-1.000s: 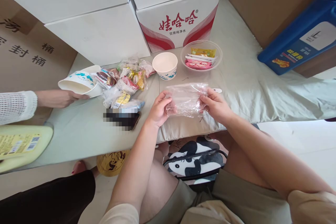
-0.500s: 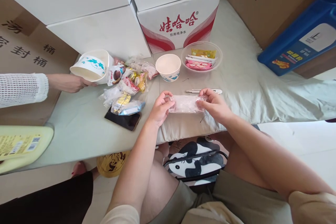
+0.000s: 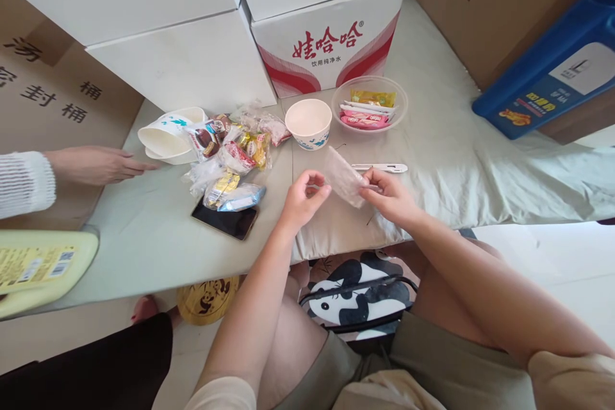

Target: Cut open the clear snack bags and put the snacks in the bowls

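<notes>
My right hand [image 3: 389,195] pinches a folded clear plastic bag [image 3: 343,179] by its lower right end. The bag is held slanted above the cloth. Just left of it is my left hand [image 3: 305,198], its fingers curled but apart and holding nothing that I can see. Behind the bag lies a white pen-like cutter [image 3: 384,168], partly covered by the bag and my right hand. Beyond my hands stand a paper bowl [image 3: 308,125] with blue leaf print and a clear round tub [image 3: 403,106] containing snack packets [image 3: 365,118].
At left, another person's hand [image 3: 96,164] is beside tipped paper bowls [image 3: 166,134]. Wrapped snacks [image 3: 240,154] are heaped by a phone [image 3: 225,221]. White boxes [image 3: 192,64] stand behind; a blue jug [image 3: 542,70] is right, a pale yellow jug [image 3: 48,269] left.
My left hand has released the bag, which has turned from level to slanted in my right hand. The other person's hand has let go of the paper bowls and drawn back left.
</notes>
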A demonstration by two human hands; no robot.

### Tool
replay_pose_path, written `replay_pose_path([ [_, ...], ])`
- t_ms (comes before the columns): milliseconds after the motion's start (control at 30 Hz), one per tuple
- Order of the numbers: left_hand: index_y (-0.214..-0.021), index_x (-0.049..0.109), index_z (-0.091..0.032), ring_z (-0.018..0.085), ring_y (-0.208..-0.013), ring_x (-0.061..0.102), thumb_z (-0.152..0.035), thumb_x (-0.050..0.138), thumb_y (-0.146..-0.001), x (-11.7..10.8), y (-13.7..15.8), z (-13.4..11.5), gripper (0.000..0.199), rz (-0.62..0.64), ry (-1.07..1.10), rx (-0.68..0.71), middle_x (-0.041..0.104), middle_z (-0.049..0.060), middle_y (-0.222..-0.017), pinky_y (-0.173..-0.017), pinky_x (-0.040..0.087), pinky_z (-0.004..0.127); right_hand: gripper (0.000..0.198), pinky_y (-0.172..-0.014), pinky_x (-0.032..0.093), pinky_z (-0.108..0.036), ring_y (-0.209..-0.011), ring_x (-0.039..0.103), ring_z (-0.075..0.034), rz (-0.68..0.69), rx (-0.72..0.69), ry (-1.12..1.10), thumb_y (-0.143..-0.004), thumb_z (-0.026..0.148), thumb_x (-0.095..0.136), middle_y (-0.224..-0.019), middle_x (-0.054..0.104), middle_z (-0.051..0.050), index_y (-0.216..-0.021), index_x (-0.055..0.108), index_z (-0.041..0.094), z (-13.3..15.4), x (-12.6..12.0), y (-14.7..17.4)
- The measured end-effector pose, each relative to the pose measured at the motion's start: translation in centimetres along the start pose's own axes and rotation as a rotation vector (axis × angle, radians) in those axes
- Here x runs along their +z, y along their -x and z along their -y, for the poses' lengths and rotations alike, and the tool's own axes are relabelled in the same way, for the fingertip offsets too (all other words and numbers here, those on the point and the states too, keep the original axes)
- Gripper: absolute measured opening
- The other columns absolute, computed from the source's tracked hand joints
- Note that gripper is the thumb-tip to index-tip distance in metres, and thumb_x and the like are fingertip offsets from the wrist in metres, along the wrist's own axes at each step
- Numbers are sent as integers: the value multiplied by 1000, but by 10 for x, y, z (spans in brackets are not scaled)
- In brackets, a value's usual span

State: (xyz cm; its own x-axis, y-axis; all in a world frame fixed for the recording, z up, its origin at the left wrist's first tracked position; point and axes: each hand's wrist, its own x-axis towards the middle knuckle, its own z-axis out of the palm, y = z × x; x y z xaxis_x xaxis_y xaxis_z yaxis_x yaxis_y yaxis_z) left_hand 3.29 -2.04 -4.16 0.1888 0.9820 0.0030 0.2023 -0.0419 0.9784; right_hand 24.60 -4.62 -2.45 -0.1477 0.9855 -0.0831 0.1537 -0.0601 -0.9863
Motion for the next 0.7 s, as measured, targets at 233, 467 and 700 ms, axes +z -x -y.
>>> replay_pose_path([
  [233,-105,66,-17,21,-98,66,-40,65,-85,7,9,-7,31,326,-151,10,73,7,-104,-89,49,32,17,-61,41,-29,-65,49,-14,328,-100,37,-83,34,58,-72,52,1,-79,49,21,-2,7,4],
  [467,-91,69,-13,14,-68,57,-42,56,-86,3,8,-3,32,305,-183,-36,65,1,-75,-64,44,25,31,-76,51,-36,-93,61,-23,-49,-207,274,-77,35,66,-106,64,-8,-103,55,22,-6,6,3],
  [700,-89,68,-14,14,-70,58,-42,55,-86,6,8,-8,31,271,-181,3,66,2,-75,-66,44,25,36,-69,51,-34,-76,60,-19,-26,-193,205,-78,33,65,-87,61,-2,-110,50,24,-15,10,2],
])
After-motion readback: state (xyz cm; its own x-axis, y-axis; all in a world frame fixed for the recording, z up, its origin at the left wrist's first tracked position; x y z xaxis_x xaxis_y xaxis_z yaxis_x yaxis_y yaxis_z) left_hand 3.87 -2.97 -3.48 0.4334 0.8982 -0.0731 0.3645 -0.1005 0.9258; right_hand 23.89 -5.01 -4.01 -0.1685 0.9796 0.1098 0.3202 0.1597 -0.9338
